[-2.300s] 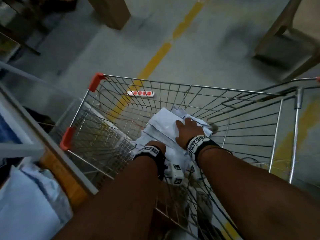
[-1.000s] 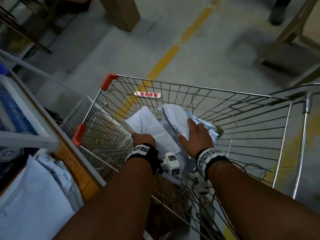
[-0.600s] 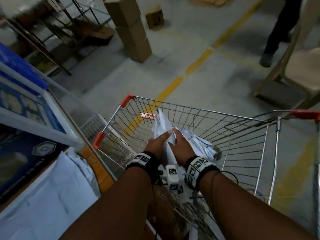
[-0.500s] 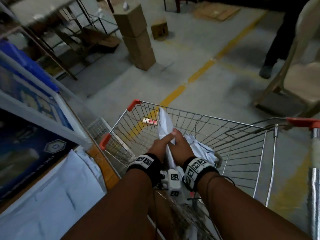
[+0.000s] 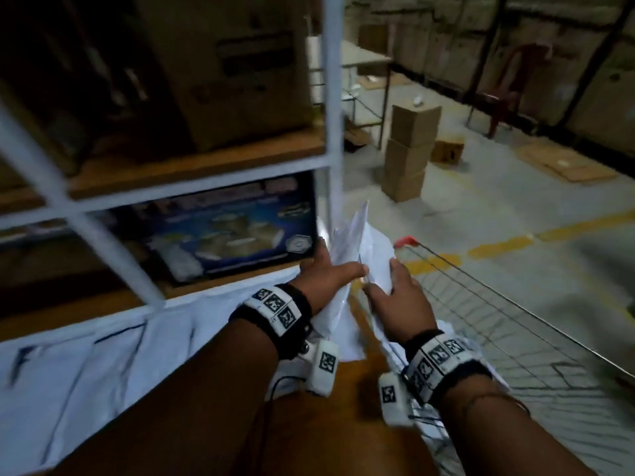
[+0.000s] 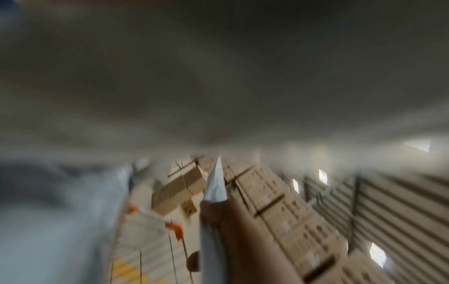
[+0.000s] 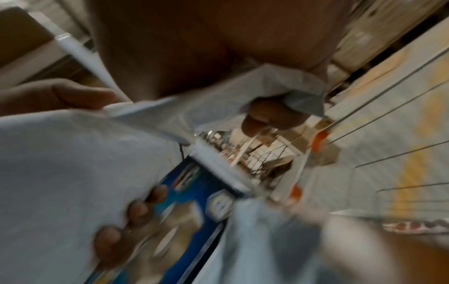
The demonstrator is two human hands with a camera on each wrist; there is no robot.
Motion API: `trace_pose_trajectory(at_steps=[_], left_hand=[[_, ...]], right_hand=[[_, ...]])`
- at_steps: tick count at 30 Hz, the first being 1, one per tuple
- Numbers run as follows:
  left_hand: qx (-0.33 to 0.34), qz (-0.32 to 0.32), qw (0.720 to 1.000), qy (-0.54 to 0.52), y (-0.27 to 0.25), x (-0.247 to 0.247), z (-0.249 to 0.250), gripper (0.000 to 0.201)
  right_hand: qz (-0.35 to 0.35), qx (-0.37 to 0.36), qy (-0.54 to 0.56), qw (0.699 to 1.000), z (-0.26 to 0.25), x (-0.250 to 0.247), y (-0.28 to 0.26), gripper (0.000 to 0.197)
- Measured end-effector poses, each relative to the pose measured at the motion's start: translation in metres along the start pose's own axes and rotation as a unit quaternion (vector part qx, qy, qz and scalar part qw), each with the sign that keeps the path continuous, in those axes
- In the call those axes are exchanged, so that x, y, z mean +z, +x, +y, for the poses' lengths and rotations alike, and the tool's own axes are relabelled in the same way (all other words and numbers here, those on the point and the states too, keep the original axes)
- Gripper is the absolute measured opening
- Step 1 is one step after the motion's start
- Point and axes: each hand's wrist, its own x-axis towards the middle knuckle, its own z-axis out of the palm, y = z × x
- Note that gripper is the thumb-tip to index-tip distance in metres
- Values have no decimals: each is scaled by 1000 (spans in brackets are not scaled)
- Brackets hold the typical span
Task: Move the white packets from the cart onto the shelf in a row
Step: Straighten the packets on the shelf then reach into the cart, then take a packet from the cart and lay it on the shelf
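Between the cart and the shelf, both hands hold up a bunch of white packets (image 5: 357, 238), standing on edge. My left hand (image 5: 328, 271) grips one packet, thumb on top; the left wrist view shows this packet (image 6: 216, 184) edge-on. My right hand (image 5: 395, 286) holds the neighbouring packet (image 7: 243, 100), with fingers (image 7: 267, 115) curled round its corner. Further white packets (image 5: 96, 359) lie flat along the wooden shelf board (image 5: 68, 314) at lower left. The wire cart (image 5: 515, 312) stands at lower right, and more packets (image 5: 457, 334) show behind my right wrist.
A blue printed box (image 5: 223, 235) stands at the back of the shelf board, just left of my hands. The shelf's white post (image 5: 331, 132) and a slanted brace (image 5: 86, 218) frame it. Stacked cardboard boxes (image 5: 409, 149) stand on the floor beyond.
Both hands have lifted the packets out of the cart and carried them up and left towards the shelf. The head view has swung from the cart to the shelf.
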Motion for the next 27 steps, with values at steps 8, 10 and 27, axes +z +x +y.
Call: trace_pose_trajectory(at_steps=[8,10,27], left_hand=[[-58,153,986,28,-126,-180,-148,90],[-66,216,973,33,-159,-218,-187,82],[-296,326,867,234,-279,-443,-441,104]], right_hand=[[-101,-89,-97,986,-148,150,-81,67],[-121,-90,-107,983,-184,188,-105,75],[-243,-204,-275,907,-350,415,-239,91]])
